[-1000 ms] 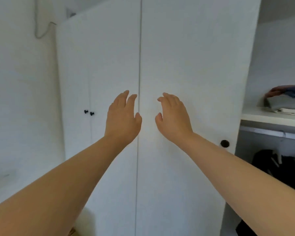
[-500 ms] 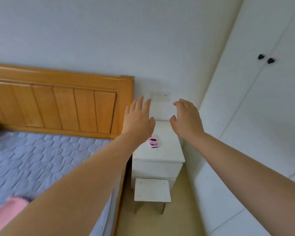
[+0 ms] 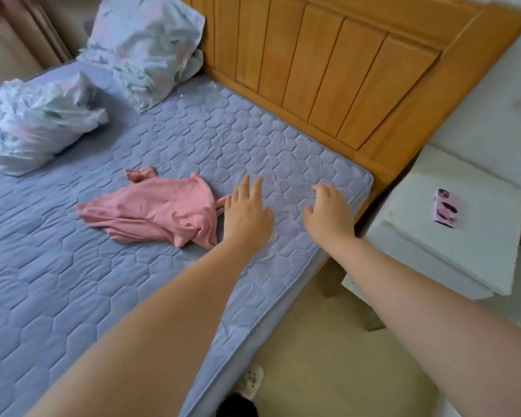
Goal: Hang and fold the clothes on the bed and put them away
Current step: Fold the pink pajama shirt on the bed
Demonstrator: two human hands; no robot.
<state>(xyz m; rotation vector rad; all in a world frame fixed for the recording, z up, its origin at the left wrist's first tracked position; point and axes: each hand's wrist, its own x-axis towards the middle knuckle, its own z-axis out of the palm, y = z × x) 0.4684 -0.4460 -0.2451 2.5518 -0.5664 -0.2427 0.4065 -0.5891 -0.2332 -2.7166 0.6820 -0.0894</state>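
A crumpled pink garment (image 3: 154,210) lies on the lilac quilted bed (image 3: 73,281). My left hand (image 3: 247,212) reaches out over the mattress just to the right of the garment, fingers straight, holding nothing; whether it touches the garment's strap I cannot tell. My right hand (image 3: 328,212) hovers further right near the mattress edge, fingers loosely bent and empty.
Two floral pillows (image 3: 145,46) (image 3: 33,127) lie at the head and left of the bed, below the wooden headboard (image 3: 343,64). A white nightstand (image 3: 451,224) with a pink phone (image 3: 447,207) stands to the right. Beige floor (image 3: 343,371) lies beside the bed.
The view has swung from the white wardrobe doors past the nightstand down onto the bed. Both empty hands now reach over the mattress, beside the pink garment.
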